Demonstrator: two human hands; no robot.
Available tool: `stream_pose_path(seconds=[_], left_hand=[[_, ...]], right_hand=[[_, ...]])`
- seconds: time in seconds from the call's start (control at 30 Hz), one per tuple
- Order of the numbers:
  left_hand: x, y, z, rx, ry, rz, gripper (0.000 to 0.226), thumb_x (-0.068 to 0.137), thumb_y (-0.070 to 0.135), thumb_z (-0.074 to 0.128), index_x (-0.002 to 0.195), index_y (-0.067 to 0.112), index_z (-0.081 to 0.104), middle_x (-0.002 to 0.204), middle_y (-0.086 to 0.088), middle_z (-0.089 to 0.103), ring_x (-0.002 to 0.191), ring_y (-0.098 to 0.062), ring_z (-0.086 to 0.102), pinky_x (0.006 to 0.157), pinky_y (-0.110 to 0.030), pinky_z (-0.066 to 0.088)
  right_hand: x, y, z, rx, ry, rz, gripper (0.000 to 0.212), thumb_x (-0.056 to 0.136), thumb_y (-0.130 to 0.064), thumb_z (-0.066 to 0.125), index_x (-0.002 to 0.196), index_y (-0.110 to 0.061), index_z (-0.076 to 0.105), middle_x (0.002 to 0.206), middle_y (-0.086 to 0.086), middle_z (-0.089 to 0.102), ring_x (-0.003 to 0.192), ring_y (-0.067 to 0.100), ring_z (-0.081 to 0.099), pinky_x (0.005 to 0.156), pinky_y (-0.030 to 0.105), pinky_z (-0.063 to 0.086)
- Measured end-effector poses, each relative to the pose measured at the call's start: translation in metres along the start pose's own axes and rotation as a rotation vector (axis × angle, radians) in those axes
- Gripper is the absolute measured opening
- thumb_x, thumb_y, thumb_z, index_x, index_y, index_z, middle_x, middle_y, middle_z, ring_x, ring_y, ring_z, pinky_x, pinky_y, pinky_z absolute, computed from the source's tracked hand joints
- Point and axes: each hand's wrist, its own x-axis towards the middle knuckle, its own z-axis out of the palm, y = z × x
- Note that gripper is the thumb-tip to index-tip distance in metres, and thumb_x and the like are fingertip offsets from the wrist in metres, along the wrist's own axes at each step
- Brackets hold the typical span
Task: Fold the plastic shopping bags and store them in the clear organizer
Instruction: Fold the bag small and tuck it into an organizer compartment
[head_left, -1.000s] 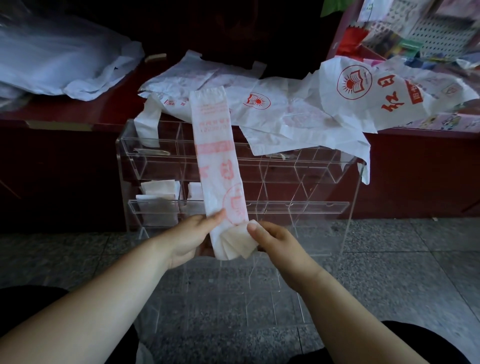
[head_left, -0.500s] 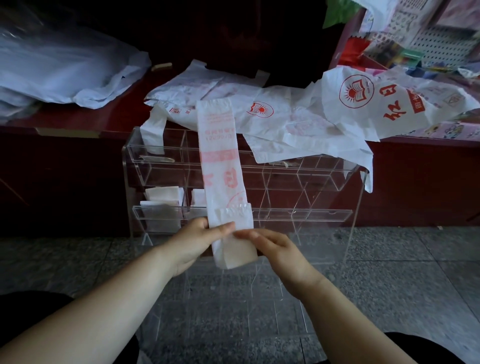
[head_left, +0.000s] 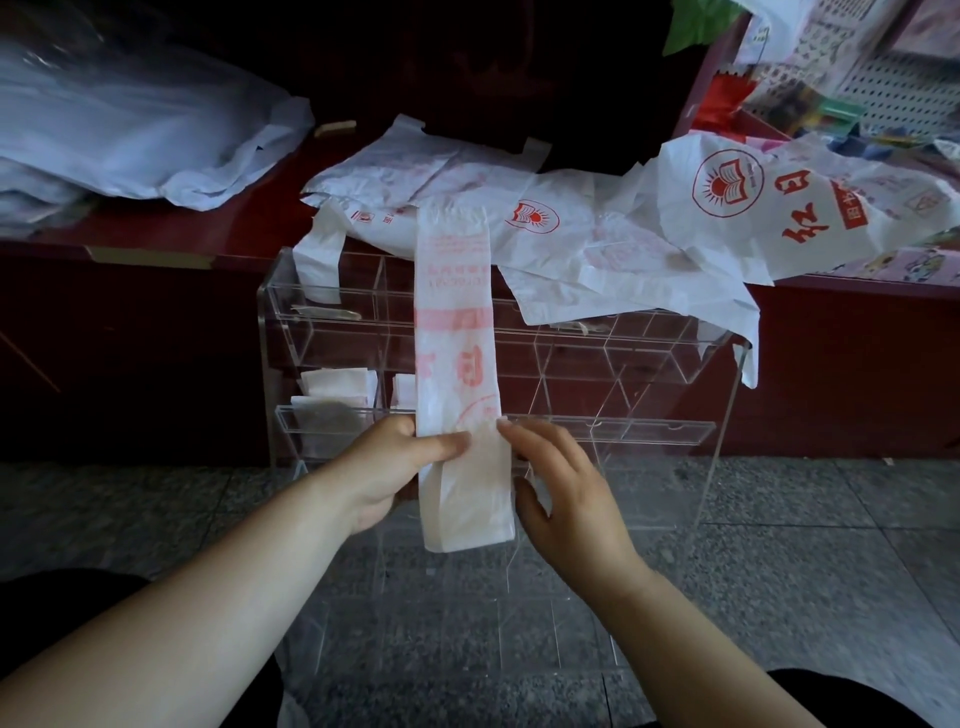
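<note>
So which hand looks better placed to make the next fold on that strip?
Probably the right hand: it lies open beside the loose lower end of the folded plastic bag, while the left hand is busy pinching that bag in place.

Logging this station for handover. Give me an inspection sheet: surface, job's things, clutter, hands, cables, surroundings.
Surface: grey speckled floor; dark red counter behind.
Job's things: long bag strip; clear organizer, folded bags in lower-left compartments.
Clutter: loose printed bags on counter, draping over organizer.
Hands: left hand pinches strip; right hand open, fingertips at its edge.
Cables: nothing seen.
Surroundings: plastic sheeting left; pegboard display upper right.
</note>
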Motion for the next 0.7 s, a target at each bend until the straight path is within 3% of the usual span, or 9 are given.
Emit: stream_pose_path(seconds=[0.1,0.23,0.3,0.4,0.5,0.6,0.63,0.7], left_hand=[[-0.002,0.001,0.001,0.017,-0.063,-0.011,0.015,0.083,0.005,0.059,0.087,0.017,0.066,0.072,0.007,0.072,0.075,-0.009,0.067,0.069,-0.022,0.052],[-0.005,0.001,0.0,0.021,-0.114,-0.043,0.016,0.084,0.004,0.056,0.086,0.017,0.065,0.072,0.006,0.072,0.07,-0.006,0.068,0.069,-0.02,0.053],[-0.005,0.001,-0.001,0.019,-0.119,-0.064,0.014,0.084,0.005,0.057,0.087,0.015,0.065,0.072,0.004,0.072,0.072,-0.01,0.067,0.071,-0.022,0.053],[-0.007,0.003,0.0,0.051,-0.152,-0.092,0.009,0.083,0.015,0.059,0.089,0.016,0.064,0.072,0.006,0.072,0.071,-0.009,0.068,0.066,-0.019,0.054],[-0.006,0.006,0.0,-0.098,-0.176,-0.122,0.017,0.081,0.023,0.055,0.095,0.017,0.061,0.078,0.004,0.073,0.073,-0.009,0.069,0.064,-0.019,0.055],[-0.006,0.011,0.001,-0.267,-0.106,-0.075,0.017,0.09,0.011,0.046,0.089,0.011,0.062,0.073,0.001,0.073,0.065,-0.009,0.069,0.055,-0.019,0.054],[-0.005,0.011,0.001,-0.3,-0.065,-0.058,0.019,0.09,0.006,0.045,0.084,0.01,0.063,0.07,-0.001,0.072,0.061,-0.009,0.068,0.052,-0.019,0.054],[-0.006,0.01,0.004,-0.305,-0.033,-0.028,0.015,0.082,0.006,0.051,0.079,0.01,0.066,0.074,-0.005,0.072,0.061,-0.012,0.068,0.055,-0.022,0.056]], right_hand=[[0.001,0.005,0.008,-0.148,0.075,-0.149,0.034,0.083,-0.017,0.056,0.116,-0.017,0.048,0.122,0.002,0.042,0.1,0.015,0.05,0.082,0.021,0.047],[0.002,0.008,0.01,-0.093,0.143,-0.202,0.02,0.087,-0.02,0.054,0.107,-0.018,0.054,0.124,0.007,0.046,0.091,0.015,0.049,0.086,0.017,0.04],[0.003,0.01,0.01,-0.067,0.147,-0.209,0.014,0.092,-0.022,0.05,0.103,-0.018,0.056,0.115,0.008,0.06,0.086,0.014,0.05,0.086,0.01,0.037],[0.003,0.011,0.008,-0.016,0.166,-0.202,0.018,0.078,-0.011,0.064,0.096,-0.011,0.064,0.095,0.01,0.071,0.087,0.011,0.054,0.088,0.007,0.037],[0.004,0.01,0.006,0.057,0.15,-0.136,0.037,0.066,-0.001,0.073,0.097,-0.016,0.06,0.09,0.002,0.071,0.087,0.008,0.056,0.085,0.003,0.039],[0.004,0.0,0.003,0.169,0.065,0.035,0.011,0.08,-0.029,0.062,0.083,-0.019,0.063,0.075,-0.007,0.063,0.071,0.006,0.055,0.065,0.005,0.042],[0.004,-0.003,0.001,0.21,0.04,0.13,0.025,0.082,-0.039,0.056,0.072,-0.018,0.063,0.064,-0.009,0.059,0.064,0.005,0.053,0.057,0.008,0.041],[0.005,-0.011,0.0,0.304,-0.021,0.315,0.033,0.082,-0.042,0.052,0.054,-0.025,0.05,0.05,-0.014,0.049,0.052,0.002,0.045,0.048,0.012,0.032]])
